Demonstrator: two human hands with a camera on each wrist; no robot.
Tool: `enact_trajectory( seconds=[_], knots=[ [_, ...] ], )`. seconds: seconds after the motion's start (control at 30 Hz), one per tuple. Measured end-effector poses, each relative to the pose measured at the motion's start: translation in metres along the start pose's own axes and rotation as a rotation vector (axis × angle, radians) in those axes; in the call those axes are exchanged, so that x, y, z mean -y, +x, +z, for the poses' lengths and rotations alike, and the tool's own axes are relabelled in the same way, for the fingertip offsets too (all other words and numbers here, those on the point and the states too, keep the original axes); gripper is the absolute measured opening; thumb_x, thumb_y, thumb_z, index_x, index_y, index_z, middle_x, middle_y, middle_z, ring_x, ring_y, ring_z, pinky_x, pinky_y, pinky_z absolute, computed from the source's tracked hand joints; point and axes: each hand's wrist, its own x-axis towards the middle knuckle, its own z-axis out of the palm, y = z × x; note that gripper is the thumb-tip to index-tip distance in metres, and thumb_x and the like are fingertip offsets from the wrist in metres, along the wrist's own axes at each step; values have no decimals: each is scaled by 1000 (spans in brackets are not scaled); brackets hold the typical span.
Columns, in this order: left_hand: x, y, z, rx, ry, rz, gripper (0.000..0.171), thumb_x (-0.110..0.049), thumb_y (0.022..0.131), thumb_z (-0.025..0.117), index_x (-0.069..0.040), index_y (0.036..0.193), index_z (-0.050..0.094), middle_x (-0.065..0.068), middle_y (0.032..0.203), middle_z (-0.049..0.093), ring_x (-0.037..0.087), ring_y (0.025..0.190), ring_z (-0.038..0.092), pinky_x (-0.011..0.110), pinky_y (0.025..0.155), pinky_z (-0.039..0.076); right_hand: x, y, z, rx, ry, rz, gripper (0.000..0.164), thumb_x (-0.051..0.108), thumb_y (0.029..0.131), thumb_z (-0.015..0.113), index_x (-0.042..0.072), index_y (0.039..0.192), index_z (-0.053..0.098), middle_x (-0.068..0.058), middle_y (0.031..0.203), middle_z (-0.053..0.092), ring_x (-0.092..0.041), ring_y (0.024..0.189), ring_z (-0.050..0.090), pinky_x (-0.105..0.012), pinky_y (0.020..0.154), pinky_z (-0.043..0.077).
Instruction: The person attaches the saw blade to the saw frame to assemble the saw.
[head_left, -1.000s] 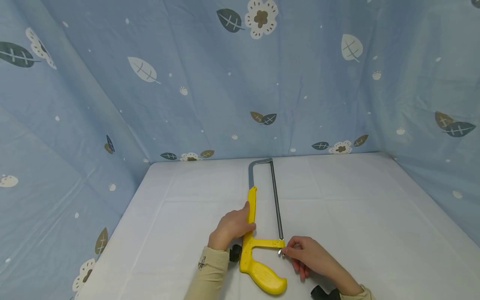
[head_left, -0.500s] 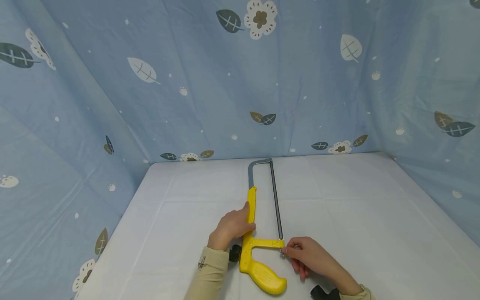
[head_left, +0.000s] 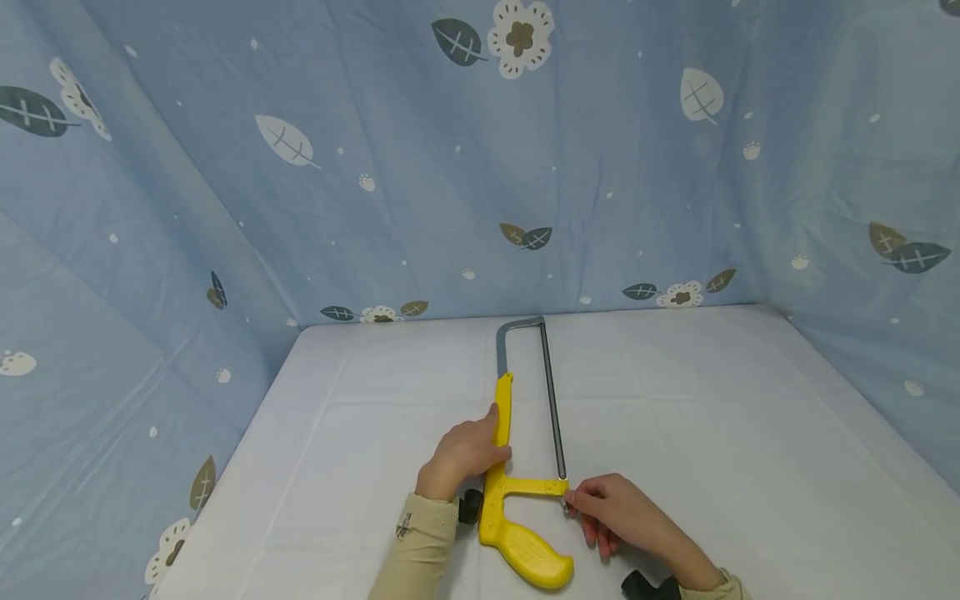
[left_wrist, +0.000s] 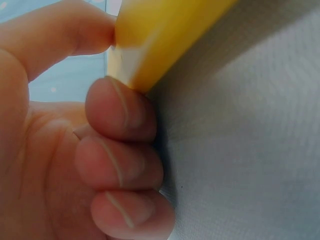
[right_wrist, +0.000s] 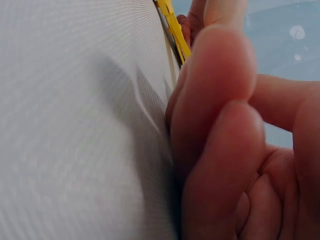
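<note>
A hacksaw (head_left: pixel 528 554) with a yellow handle and frame lies flat on the white-covered table, its blade (head_left: pixel 553 400) on the right side. My left hand (head_left: pixel 467 450) grips the yellow frame bar from the left; the left wrist view shows its fingers curled by the yellow frame (left_wrist: pixel 155 40). At the blade's near end, my right hand (head_left: pixel 618 510) pinches a small silver wing nut (head_left: pixel 566 505) just below the yellow crossbar. Its fingertips partly cover the nut. In the right wrist view, the curled fingers (right_wrist: pixel 215 90) hide the nut, and some yellow frame (right_wrist: pixel 175 27) shows beyond.
A white cloth covers the table (head_left: pixel 712 417). Blue curtains (head_left: pixel 420 208) with leaf and flower prints stand along its back and sides. The hacksaw's far end lies close to the back curtain. Black wrist mounts (head_left: pixel 471 506) show by the hands.
My right fingers have shifted slightly on the wing nut, and its angle has changed. The left hand and the hacksaw stay in place.
</note>
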Motion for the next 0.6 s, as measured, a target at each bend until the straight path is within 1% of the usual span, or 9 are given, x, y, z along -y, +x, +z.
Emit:
enact_trajectory(
  seconds=[0.1,0.33,0.6],
  knots=[
    [0,0,0,1,0,-1,74,-34,81,57,-8,142,24,3,78,52,17,64,47,32,64,38,1,-1,0,2,6,-1,38,45,86,51,8,80,61,-4,56,56,-14,37,49,-26,36,38],
    [-1,0,-1,5,1,-4,74,-34,81,58,-9,142,24,4,82,54,17,66,47,32,65,38,2,-2,1,2,-20,-12,36,45,84,54,9,81,61,-3,55,55,-14,37,48,-25,37,37],
    [0,-1,-1,-5,-10,4,74,-32,81,57,-8,142,23,2,75,50,17,63,46,31,61,37,4,-1,1,4,-26,2,36,44,85,53,10,82,62,-3,56,56,-14,37,48,-26,37,37]
  ],
)
